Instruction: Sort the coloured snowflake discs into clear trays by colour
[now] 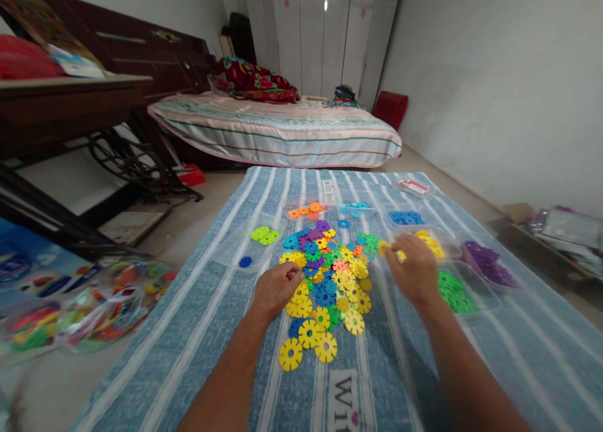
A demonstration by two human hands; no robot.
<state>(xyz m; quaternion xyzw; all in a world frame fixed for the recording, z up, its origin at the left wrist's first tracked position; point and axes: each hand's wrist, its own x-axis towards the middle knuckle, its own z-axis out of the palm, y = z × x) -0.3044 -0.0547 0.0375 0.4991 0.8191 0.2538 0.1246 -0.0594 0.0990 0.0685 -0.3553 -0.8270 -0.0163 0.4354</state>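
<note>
A loose heap of notched plastic discs (346,281) in yellow, blue, green, purple and orange lies on the striped cloth. My right hand (414,265), to the right of the heap, pinches yellow discs (385,248) beside the clear tray of yellow discs (429,243). At the heap's left edge, my left hand (277,287) has its fingers curled closed; whatever they may hold is hidden. Green discs (455,292) and purple discs (488,264) sit in clear trays past my right hand. Left of the heap, lime discs (266,235) and one dark blue disc (245,262) rest in clear plastic.
Along the far side are trays with orange discs (306,211), light blue discs (355,208) and blue discs (406,218). A clear box with a red label (414,186) stands at the far right corner. Bags of colourful pieces (108,306) lie left of the table; a bed (282,130) is beyond.
</note>
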